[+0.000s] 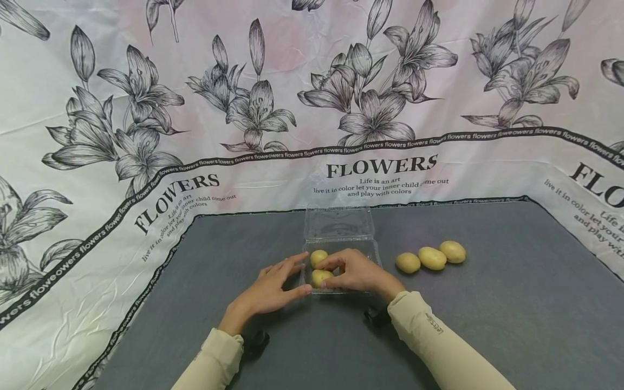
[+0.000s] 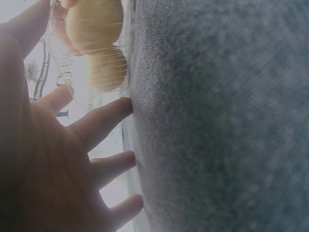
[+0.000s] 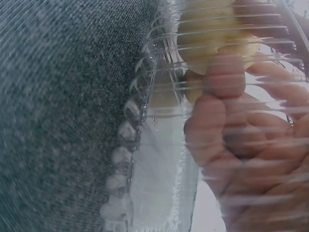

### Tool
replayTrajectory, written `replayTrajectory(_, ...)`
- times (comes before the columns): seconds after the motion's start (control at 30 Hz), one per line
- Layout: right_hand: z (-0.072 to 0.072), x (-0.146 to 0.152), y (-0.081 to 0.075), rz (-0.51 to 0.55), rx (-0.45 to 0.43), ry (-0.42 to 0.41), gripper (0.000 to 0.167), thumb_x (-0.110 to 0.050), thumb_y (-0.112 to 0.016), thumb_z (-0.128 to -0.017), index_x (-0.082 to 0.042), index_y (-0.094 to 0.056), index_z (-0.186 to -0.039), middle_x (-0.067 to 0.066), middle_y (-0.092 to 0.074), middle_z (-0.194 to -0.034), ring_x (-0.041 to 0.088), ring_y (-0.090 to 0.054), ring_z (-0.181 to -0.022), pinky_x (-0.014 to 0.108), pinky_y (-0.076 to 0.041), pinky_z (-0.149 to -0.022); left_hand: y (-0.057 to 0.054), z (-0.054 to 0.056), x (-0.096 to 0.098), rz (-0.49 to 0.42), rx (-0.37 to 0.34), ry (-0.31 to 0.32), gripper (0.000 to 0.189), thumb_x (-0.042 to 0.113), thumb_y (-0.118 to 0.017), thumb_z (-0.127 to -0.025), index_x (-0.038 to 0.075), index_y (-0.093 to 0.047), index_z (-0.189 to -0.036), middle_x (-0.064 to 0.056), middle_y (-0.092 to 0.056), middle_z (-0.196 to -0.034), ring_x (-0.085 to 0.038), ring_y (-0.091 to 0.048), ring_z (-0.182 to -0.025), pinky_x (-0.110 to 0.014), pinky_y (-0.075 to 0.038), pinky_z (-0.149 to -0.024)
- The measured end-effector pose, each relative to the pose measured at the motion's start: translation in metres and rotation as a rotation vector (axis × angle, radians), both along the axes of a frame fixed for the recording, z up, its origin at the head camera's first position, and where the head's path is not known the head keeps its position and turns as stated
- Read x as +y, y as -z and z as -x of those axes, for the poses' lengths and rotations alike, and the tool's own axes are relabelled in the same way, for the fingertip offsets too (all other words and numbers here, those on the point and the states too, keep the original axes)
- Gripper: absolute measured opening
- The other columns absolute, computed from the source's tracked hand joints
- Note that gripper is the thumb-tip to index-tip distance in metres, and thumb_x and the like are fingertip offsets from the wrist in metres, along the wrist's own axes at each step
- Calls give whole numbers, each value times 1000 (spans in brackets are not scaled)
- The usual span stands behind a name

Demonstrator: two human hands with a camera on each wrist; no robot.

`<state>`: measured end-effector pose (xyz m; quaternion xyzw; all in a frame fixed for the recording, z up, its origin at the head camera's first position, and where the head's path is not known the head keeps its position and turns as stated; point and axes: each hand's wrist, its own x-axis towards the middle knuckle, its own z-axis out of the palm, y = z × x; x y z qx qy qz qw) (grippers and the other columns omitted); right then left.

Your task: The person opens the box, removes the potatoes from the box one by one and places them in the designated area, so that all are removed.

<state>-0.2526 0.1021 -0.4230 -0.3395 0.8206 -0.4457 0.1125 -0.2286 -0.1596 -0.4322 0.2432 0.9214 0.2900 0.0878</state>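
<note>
A clear plastic clamshell box (image 1: 369, 250) lies on the grey table with its lid (image 1: 338, 223) raised at the back. Inside, along the left side, sit two yellow potatoes, a rear one (image 1: 319, 257) and a front one (image 1: 320, 278). My right hand (image 1: 358, 271) reaches into the box and pinches the front potato (image 3: 203, 34) between thumb and fingers, seen through the ridged wall in the right wrist view. Spread and fairly straight, the fingers of my left hand (image 1: 273, 290) lie against or close to the box's left wall; contact is hard to tell.
Three more potatoes (image 1: 431, 258) lie in a row on the table to the right of the box. Behind the table (image 1: 487, 303) hangs a white cloth (image 1: 273, 184) printed with flowers and lettering. Dark devices (image 1: 257, 343) sit under both wrists.
</note>
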Motion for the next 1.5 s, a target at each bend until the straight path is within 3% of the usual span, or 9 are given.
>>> replayTrajectory(0.2,-2,2,-3,35,1,30,47,-23,-80,-90,-3,-69,-131,16,-73,-124,19,-70,-70,28,-57,-62,1,0,0,0,-4,-2,79,65,-58,-96,39,-23,-162,1,-46,-159,-21,-43,-148,-70,-12,-119)
replayTrajectory(0.43,-3,8,-6,83,23,25,49,-25,-79,-91,-5,-67,-134,13,-74,-122,24,-64,-59,29,-54,-57,1,0,1,-7,-2,0,79,63,-59,-96,39,-22,-162,2,-45,-159,-20,-45,-147,-70,-12,-119)
replayTrajectory(0.57,-5,12,-9,90,14,28,50,-25,-79,-91,-6,-66,-136,10,-76,-115,11,-54,-52,28,-49,-54,1,0,0,-4,-6,-2,80,65,-58,-96,38,-23,-162,1,-46,-159,-21,-45,-147,-70,-13,-119)
replayTrajectory(0.93,-8,21,-10,111,61,46,48,-25,-79,-91,-7,-67,-134,10,-76,-109,6,-49,-54,26,-48,-54,2,0,0,-1,-4,-9,79,64,-58,-96,39,-23,-162,1,-46,-159,-22,-43,-148,-71,-13,-119)
replayTrajectory(1.27,-13,32,-12,161,103,77,45,-20,-80,-90,-8,-69,-132,10,-75,-117,6,-47,-50,27,-47,-51,2,1,0,-3,0,-1,79,64,-58,-96,39,-22,-162,0,-46,-159,-22,-43,-149,-71,-11,-119)
replayTrajectory(1.5,-19,38,-12,164,135,107,43,-18,-80,-90,-9,-70,-131,4,-72,-87,5,-44,-49,27,-45,-48,1,0,1,-6,6,-1,78,63,-58,-96,38,-23,-162,0,-47,-159,-22,-44,-148,-71,-14,-118)
